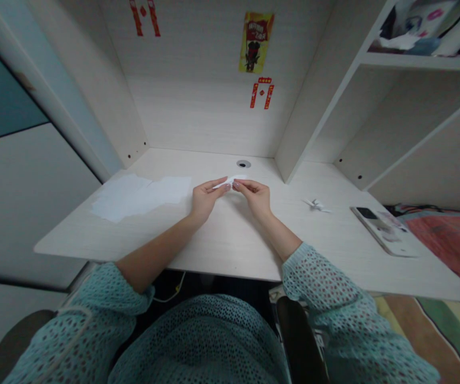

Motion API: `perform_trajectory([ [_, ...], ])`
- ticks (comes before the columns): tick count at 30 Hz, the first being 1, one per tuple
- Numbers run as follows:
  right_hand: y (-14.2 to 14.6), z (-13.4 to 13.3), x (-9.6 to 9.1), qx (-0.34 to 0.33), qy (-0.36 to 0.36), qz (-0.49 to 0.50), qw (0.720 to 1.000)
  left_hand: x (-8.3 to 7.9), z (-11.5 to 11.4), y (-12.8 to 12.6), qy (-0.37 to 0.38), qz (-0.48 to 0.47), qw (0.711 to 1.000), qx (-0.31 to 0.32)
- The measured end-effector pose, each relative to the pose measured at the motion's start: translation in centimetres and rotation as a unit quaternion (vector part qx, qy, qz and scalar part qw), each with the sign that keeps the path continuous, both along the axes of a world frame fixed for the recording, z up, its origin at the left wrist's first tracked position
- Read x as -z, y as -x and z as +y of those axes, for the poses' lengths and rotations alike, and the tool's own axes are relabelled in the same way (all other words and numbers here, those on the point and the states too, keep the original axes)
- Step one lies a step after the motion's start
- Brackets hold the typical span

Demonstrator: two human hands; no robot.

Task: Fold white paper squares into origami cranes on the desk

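Both of my hands meet over the middle of the pale desk [230, 240]. My left hand [205, 197] and my right hand [256, 195] each pinch one end of a small folded white paper [232, 180], held just above the desk top. The fingers of both hands are pressed together on the paper. Part of the paper is hidden behind my fingertips.
Several flat white paper sheets [140, 195] lie at the left of the desk. A small folded white paper figure [316, 204] sits to the right, and a phone [384, 229] lies near the right edge. A cable hole [243, 164] is at the back. Shelves [414, 64] rise on the right.
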State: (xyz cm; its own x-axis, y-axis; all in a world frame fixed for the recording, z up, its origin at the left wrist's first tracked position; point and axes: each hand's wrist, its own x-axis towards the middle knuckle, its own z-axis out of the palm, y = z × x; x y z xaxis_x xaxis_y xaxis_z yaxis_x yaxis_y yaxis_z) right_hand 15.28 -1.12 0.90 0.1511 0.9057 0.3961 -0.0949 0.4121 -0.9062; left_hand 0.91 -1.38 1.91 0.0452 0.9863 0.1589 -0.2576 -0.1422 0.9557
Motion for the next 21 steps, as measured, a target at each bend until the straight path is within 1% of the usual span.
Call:
perform_trajectory([
  [9, 0.3, -0.1, 0.0, 0.009, -0.003, 0.001, 1.0, 0.0, 0.0, 0.0, -0.006, 0.004, 1.0, -0.009],
  [15, 0.4, 0.4, 0.6, 0.005, -0.02, 0.047, 0.999, 0.7, 0.5, -0.1, 0.018, 0.0, 1.0, 0.003],
  [21, 0.6, 0.7, 0.8, 0.022, -0.02, 0.05, 0.998, 1.0, 0.7, -0.1, 0.019, -0.001, 1.0, 0.021],
])
